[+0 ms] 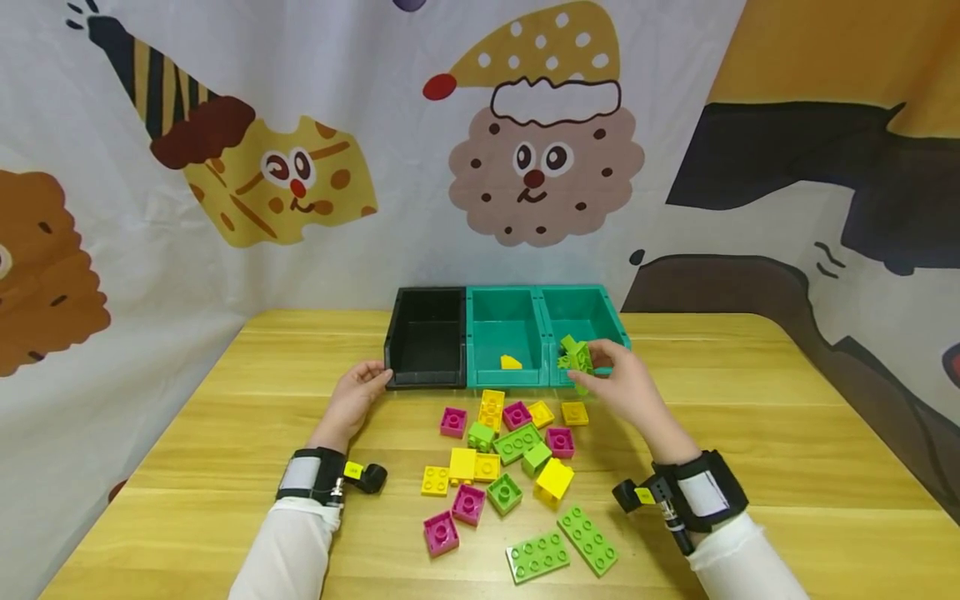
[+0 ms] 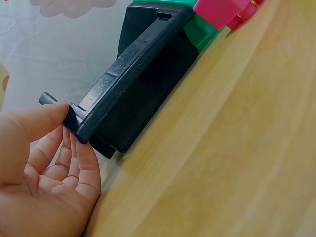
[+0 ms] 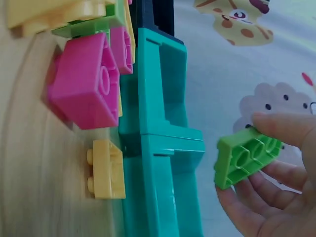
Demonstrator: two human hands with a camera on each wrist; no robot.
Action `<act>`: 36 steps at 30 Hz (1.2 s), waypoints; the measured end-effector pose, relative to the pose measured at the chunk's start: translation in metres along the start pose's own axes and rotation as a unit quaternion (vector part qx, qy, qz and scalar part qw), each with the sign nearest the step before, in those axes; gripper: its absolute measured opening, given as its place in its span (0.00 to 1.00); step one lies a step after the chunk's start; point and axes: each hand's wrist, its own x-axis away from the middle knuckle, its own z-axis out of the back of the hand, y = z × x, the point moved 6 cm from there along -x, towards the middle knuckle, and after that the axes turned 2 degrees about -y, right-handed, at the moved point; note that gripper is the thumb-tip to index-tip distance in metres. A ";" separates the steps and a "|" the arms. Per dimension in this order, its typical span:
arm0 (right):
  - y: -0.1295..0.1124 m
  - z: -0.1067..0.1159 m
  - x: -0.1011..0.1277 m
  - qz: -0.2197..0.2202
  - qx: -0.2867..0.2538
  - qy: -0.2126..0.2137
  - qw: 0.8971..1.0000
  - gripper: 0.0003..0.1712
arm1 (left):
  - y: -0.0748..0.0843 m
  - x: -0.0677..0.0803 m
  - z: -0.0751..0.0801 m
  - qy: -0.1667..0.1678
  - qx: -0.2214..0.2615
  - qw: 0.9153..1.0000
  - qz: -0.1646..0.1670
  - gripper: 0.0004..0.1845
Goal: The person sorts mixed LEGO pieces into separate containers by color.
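Held between the thumb and fingers of my right hand (image 1: 622,379) is a long green toy building brick (image 3: 247,155), its hollow underside showing in the right wrist view. In the head view the brick overlaps the front of the right teal bin (image 1: 611,310). My left hand (image 1: 357,398) pinches the front left corner of the black bin (image 2: 133,64), thumb on the rim and fingers underneath. A yellow piece (image 1: 511,362) lies inside the middle teal bin (image 1: 504,298).
The three bins stand side by side at the table's far edge. Before them lie loose yellow, green and magenta bricks (image 1: 453,422), several of each. Two long green bricks (image 1: 537,557) lie nearest me. A printed cloth (image 1: 405,208) hangs behind the wooden table (image 1: 787,433).
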 end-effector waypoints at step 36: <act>0.038 -0.030 -0.061 -0.057 0.068 0.017 0.996 0.33 | -0.006 -0.005 0.001 -0.010 0.018 1.000 0.007 0.08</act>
